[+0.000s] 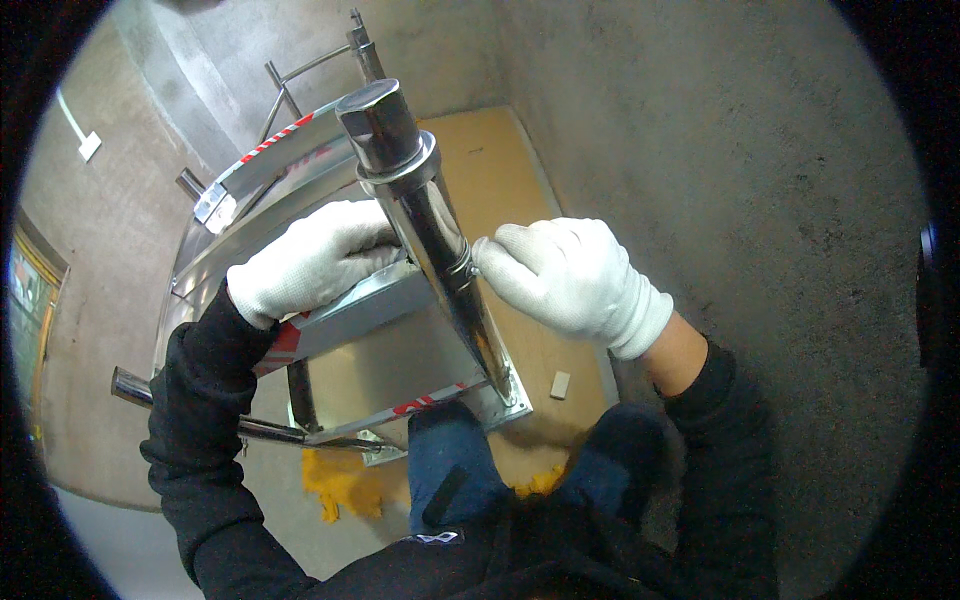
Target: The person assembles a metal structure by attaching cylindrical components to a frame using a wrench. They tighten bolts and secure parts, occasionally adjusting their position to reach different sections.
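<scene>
"Where is the steel post (432, 220)?"
"Center frame. The right grip (570, 275), fingers pressed together, works at its right side; the left grip's (322, 255) fingertips are hidden, their state impossible to tell."

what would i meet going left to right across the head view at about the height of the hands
Yellow-edged opening → white-gloved left hand → shiny metal post → white-gloved right hand → dark grey wall.

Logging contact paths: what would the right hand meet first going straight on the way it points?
Most likely the shiny metal post, just left of the right hand; whether they touch is unclear.
</scene>
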